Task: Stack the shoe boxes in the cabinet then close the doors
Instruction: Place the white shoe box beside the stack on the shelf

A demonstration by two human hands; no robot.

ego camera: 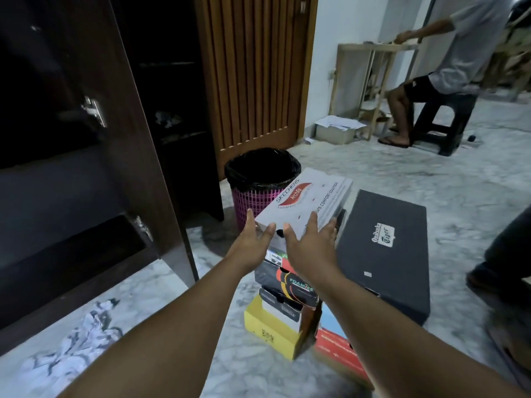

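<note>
A grey Skechers shoe box (310,196) tops a stack on the marble floor. Under it sit a dark Foamies box (284,278), a small dark box and a yellow box (270,331). A long black box (385,248) lies to the right, with a red box (336,347) below it. My left hand (255,239) is at the grey box's near left corner, fingers spread. Over its near right edge my right hand (310,245) hovers with fingers apart. Neither hand grips anything. The dark brown cabinet (94,168) stands at left with its door (138,139) open.
A pink bin (258,191) with a black liner stands behind the stack. A crumpled cloth (74,346) lies on the floor at lower left. A person sits on a dark stool (448,122) at the back right. Someone's leg (505,254) is at the right edge.
</note>
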